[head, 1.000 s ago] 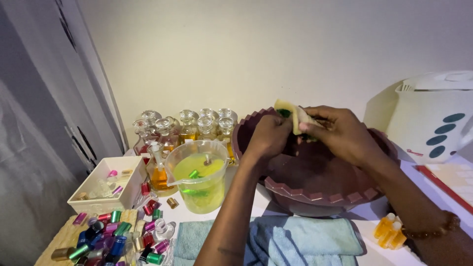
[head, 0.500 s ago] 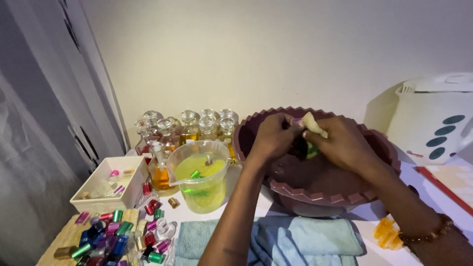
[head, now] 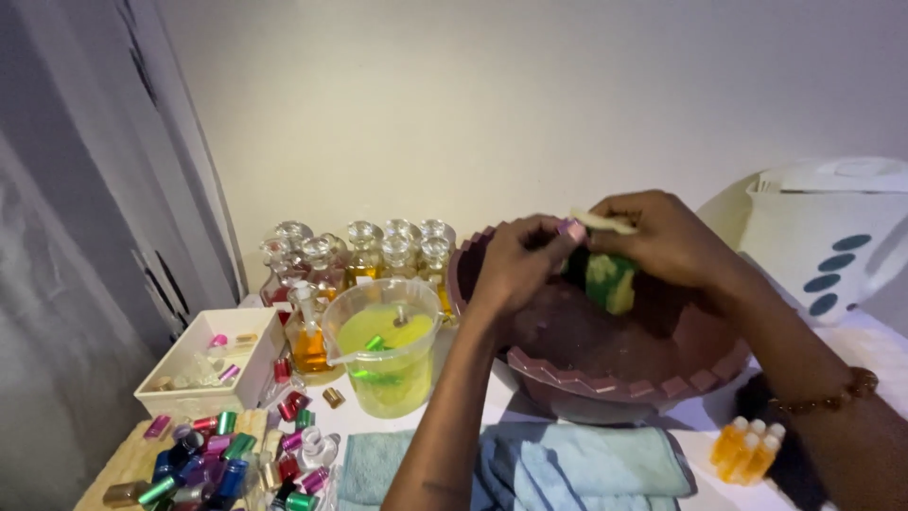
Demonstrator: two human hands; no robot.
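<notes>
A wide maroon plastic basin [head: 615,369] with a zigzag rim sits toward the table's back edge. Above it, the right hand [head: 667,237] grasps a green-and-yellow sponge [head: 605,276], while the left hand [head: 515,265] pinches a small pink metallic cap [head: 571,228] against the sponge's top.

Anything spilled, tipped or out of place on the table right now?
No spill shows. The oddities: coloured caps lie loose in a heap at front left, and a green cap sits inside the jug of yellow liquid. Both hands work a sponge over the basin.
</notes>
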